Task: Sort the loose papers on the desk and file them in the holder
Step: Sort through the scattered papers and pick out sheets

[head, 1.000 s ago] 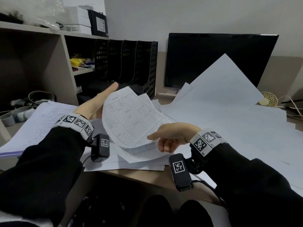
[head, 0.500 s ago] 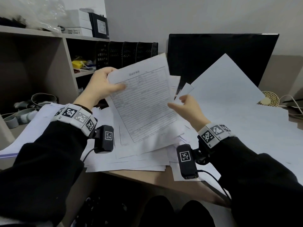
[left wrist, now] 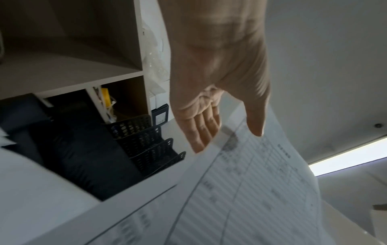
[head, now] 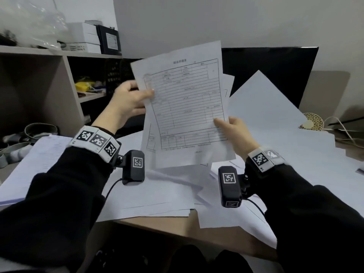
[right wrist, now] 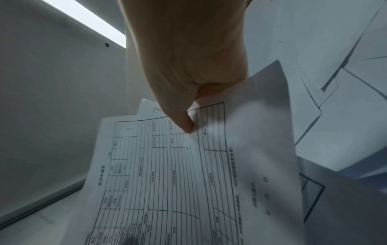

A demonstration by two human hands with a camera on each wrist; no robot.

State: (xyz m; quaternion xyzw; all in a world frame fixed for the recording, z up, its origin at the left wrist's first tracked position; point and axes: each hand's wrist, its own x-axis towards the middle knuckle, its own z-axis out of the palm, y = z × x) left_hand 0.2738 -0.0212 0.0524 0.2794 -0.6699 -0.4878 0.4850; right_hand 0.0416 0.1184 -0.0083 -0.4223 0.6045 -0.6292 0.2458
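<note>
I hold a small stack of printed forms (head: 187, 107) upright above the desk. My left hand (head: 132, 99) pinches its left edge, thumb on the front and fingers behind, as the left wrist view shows at the forms (left wrist: 240, 190) under my left hand (left wrist: 220, 92). My right hand (head: 230, 127) pinches the lower right edge; the right wrist view shows my right hand (right wrist: 184, 82) with its thumb on the forms (right wrist: 178, 174). The black mesh file holder (head: 116, 73) stands behind the sheets, mostly hidden; its slots (left wrist: 146, 145) look empty. Loose white papers (head: 153, 198) cover the desk.
A dark monitor (head: 275, 75) stands at the back with a large blank sheet (head: 262, 107) leaning on it. A shelf unit (head: 65, 71) with boxes is at the left. A thick paper pile (head: 37, 160) lies at the left, and cables (head: 342, 131) at the far right.
Both hands lifted the forms off the desk pile and raised them upright. The left hand went from flat behind the sheets to pinching their edge, and the right hand took the lower right edge.
</note>
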